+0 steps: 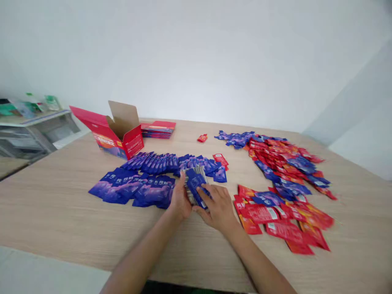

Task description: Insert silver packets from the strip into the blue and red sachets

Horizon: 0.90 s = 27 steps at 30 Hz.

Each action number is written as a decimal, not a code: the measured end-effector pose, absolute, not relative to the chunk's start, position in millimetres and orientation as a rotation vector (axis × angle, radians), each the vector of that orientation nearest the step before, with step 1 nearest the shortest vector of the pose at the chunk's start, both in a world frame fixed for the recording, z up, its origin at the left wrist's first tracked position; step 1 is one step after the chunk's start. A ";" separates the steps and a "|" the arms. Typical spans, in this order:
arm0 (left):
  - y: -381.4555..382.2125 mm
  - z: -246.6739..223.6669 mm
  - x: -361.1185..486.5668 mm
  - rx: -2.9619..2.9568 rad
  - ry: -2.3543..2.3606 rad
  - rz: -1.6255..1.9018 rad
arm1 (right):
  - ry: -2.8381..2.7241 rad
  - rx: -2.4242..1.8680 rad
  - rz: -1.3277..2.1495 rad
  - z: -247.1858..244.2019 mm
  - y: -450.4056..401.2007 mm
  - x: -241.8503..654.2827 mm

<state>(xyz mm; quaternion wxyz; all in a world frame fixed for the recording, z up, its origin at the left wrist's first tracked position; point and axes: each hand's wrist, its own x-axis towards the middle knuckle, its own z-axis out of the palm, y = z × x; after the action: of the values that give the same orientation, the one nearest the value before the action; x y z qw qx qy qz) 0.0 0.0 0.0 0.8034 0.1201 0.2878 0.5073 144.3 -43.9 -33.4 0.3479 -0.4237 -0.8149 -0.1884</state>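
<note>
A stack of blue sachets is held between my two hands above the table's middle. My left hand grips its left side, thumb up along the edge. My right hand closes on its right side, fingers lying over the top sachet. Just beyond and to the left, overlapping blue sachets lie in a fanned row, and larger-looking blue ones spread in front of them. A few red sachets rest behind the stack. The underside of the stack is hidden by my hands.
An open red carton stands at the back left, flaps up, beside flat folded cartons. Mixed red and blue sachets are heaped on the right, with red sachets nearer me. One red sachet lies alone near the wall.
</note>
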 end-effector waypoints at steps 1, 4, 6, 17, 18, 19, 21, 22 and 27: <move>-0.9 -1.5 0.3 0.268 0.621 1.069 | -2.108 -1.082 -0.495 -33.6 -43.7 144.3; -2.6 -7.6 2.1 0.306 0.646 1.048 | -2.109 -1.042 -0.510 -34.5 -42.9 143.0; -2.5 -13.4 4.5 0.343 0.671 1.062 | -2.126 -1.015 -0.516 -35.4 -42.0 140.9; -7.1 -12.8 9.3 0.512 0.691 1.216 | -2.081 -1.094 -0.538 -38.3 -42.0 129.4; -6.2 -12.5 8.6 0.493 0.708 1.244 | -2.077 -1.092 -0.534 -38.6 -42.5 128.3; -4.7 -12.8 7.7 0.471 0.724 1.267 | -2.075 -1.091 -0.528 -39.0 -43.0 127.3; -0.7 -14.3 5.7 0.438 0.742 1.298 | -2.090 -1.089 -0.508 -39.5 -43.7 125.6; 1.3 -15.2 4.7 0.427 0.748 1.313 | -2.105 -1.086 -0.496 -39.7 -44.0 125.0; 4.8 -17.3 3.7 0.409 0.775 1.355 | -2.148 -1.060 -0.473 -40.3 -44.2 124.9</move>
<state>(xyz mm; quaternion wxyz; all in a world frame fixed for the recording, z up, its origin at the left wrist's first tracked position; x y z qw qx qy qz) 3.7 4.8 -17.3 0.6917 0.1832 0.3470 0.6063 124.9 -44.2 -40.3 0.3429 -0.4078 -0.8265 -0.1818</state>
